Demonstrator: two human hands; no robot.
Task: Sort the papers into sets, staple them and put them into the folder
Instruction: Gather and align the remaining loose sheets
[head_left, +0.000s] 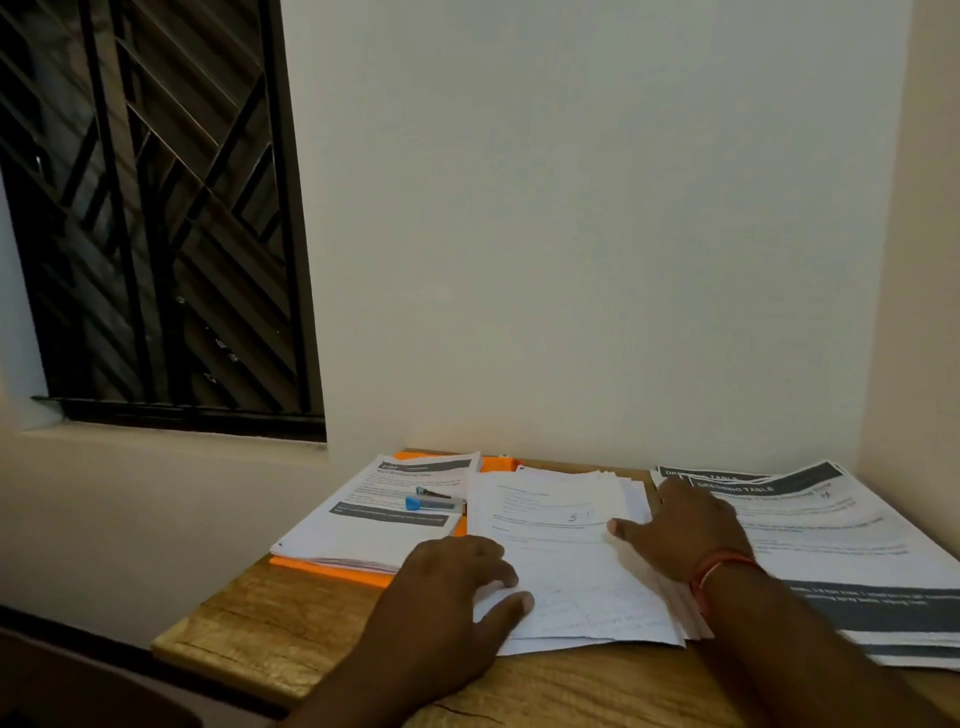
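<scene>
Three paper piles lie on a wooden table. The middle pile is white sheets with faint print. My left hand holds its left edge, thumb on top of the sheets and fingers curled at the margin. My right hand rests on the pile's right side, fingers spread toward the right pile, which shows "DRESSING TABLE" headers. The left pile sits on an orange folder. A blue and grey stapler lies on that left pile.
A white wall runs right behind the table, and a side wall closes in at the right. A dark barred window with a sill is to the left. The table's front left corner has bare wood.
</scene>
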